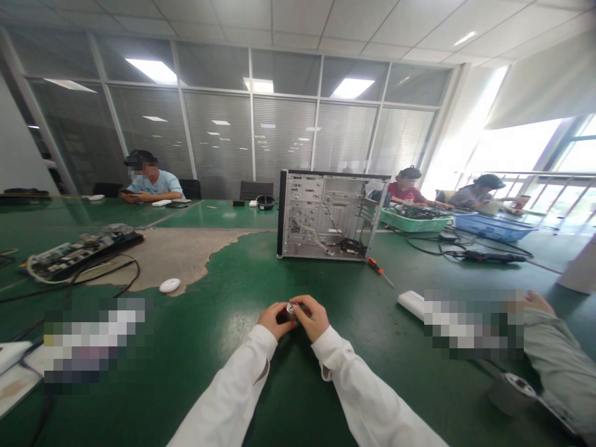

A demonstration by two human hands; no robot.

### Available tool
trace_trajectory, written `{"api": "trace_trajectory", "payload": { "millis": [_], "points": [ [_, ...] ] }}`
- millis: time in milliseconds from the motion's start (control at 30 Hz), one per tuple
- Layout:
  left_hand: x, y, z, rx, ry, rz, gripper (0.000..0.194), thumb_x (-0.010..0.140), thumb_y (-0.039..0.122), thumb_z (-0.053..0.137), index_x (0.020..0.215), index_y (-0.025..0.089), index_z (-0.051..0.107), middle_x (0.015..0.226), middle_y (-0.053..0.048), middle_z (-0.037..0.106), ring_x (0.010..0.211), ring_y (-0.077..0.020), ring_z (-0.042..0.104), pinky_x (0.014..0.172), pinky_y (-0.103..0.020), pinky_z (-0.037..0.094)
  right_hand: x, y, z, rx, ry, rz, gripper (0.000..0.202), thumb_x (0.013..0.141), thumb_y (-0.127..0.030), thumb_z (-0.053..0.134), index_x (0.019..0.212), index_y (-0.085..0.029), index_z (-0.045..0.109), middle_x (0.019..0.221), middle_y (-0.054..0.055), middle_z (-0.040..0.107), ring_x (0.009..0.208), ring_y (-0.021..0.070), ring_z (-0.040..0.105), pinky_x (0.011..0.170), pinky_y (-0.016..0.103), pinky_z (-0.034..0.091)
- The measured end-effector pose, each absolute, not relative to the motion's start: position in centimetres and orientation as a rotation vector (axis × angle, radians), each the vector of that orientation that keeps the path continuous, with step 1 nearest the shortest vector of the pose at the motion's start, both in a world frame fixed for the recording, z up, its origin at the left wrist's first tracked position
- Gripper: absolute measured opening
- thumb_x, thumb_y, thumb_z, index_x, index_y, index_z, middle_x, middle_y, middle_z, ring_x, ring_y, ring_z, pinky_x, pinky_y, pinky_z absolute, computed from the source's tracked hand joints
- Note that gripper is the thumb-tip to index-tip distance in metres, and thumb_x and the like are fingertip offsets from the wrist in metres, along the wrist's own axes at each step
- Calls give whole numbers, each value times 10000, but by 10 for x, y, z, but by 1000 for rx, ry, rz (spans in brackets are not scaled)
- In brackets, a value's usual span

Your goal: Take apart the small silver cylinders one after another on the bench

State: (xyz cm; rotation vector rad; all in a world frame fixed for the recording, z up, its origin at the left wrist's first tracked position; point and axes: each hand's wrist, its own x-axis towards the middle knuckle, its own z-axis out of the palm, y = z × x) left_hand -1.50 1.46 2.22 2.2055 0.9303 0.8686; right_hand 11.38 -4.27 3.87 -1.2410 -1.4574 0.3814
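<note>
A small silver-grey metal cylinder point(290, 312) sits at the meeting point of the two bare hands, just above or on the glossy green counter point(251, 273); contact beneath it cannot be told. The grip is closed on both sides: the left hand point(272, 320) and right hand point(313, 315) pinch it between them with thumbs and fingertips. Taking the cylinder as the dial's centre, an open silver computer case with a black front point(305, 248) stands upright from twelve towards one o'clock, hiding part of the far side. An orange-and-black-handled screwdriver point(375, 267) lies at two, near the case's corner; farther out that way are a green plastic basket point(414, 222) and, towards three, a blue plastic basket point(496, 228). A long white bar point(410, 303), partly blurred, lies at three, with a neighbour's grey-green sleeve point(554, 351) beyond. A round white disc point(170, 285) and a long assembly of electronic parts point(88, 251) lie between nine and ten. Both forearms, in loose white sleeves point(230, 385), come in from seven and five o'clock, converging with the wrists close together and the fingers curled inward.
</note>
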Motion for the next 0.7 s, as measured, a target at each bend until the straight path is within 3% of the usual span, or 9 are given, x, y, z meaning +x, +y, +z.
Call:
{"api": "trace_trajectory", "payload": {
  "millis": [500,700],
  "points": [
    [-15,13,25,2191,928,879,377,547,237,656,912,162,597,845,-39,611,772,-172,551,725,-284,429,116,-40,42,-1183,-1407,329,127,708,-231,467,773,-184,566,817,32,587,792,143,535,637,246,431],
    [-15,14,23,2087,1030,930,395,544,196,647,931,151,579,892,-48,603,801,-170,559,743,-286,439,138,-30,33,-1326,-1283,273,160,701,-287,477,771,-178,571,768,32,586,723,144,539,596,253,427]
  ]
}}
